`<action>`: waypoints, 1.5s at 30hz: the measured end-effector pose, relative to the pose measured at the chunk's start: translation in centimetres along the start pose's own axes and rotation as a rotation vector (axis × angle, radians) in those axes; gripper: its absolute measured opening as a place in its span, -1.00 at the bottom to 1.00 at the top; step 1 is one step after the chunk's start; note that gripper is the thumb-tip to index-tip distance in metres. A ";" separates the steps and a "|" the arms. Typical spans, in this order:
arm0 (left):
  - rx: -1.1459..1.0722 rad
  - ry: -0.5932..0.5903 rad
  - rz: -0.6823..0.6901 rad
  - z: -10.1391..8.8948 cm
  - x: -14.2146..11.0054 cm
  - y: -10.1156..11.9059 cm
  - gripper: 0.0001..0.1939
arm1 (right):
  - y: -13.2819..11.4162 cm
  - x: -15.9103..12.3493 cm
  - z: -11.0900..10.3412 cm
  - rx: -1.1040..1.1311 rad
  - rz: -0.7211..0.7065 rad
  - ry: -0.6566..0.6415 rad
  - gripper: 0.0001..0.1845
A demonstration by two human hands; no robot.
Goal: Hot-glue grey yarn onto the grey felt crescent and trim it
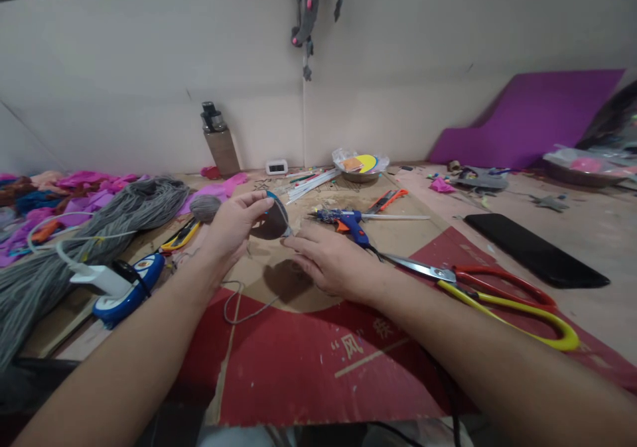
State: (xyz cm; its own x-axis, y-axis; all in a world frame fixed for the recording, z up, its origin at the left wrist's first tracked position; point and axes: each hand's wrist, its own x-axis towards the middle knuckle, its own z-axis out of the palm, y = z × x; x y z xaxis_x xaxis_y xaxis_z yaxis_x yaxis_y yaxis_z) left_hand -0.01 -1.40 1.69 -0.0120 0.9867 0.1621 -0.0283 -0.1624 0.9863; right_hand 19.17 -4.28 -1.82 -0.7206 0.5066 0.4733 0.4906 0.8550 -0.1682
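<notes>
My left hand [241, 221] is closed on a dark grey curved piece [271, 223] with a blue upper edge, pinching it between thumb and fingers above the cardboard. A light grey strand seems to run along its right edge. At the piece's lower right corner, the fingertips of my right hand [331, 261] are pressed together around the end of the grey yarn; the exact grip is partly hidden. A loose length of grey yarn [239, 321] curls on the cardboard below. Behind my right hand lies a blue glue gun [351, 225] with a white glue stick in it.
Large scissors [448, 274] with red and yellow handles and a black phone [535, 248] lie right. A utility knife [182, 235], power strip [132, 288] and grey yarn bundle [134, 208] are left. Behind stand a bottle [221, 148] and a bowl [361, 175].
</notes>
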 end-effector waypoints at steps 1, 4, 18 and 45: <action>-0.023 0.011 0.029 -0.1 0.1 0.1 -0.78 | 0.0 0.0 0.0 0.029 -0.021 -0.017 -0.77; -0.054 0.066 0.178 -0.6 0.5 0.1 -0.82 | 0.0 0.1 -0.6 0.090 -0.063 -0.016 -0.76; 0.131 0.172 0.404 -1.4 -0.1 1.2 -0.83 | 7.3 -1.6 -1.7 -0.100 0.970 -0.197 -0.76; -0.059 0.050 0.139 -0.5 0.0 0.1 -0.71 | 2.0 -0.4 -1.7 0.679 0.395 0.407 -0.77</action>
State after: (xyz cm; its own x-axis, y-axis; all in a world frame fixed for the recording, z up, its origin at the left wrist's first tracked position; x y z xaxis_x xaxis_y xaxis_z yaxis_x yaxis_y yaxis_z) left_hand -0.51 -1.39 1.80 -0.0699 0.9533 0.2938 -0.0820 -0.2990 0.9507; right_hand 21.31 -3.01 -0.86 -0.2663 0.8104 0.5218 0.1766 0.5732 -0.8002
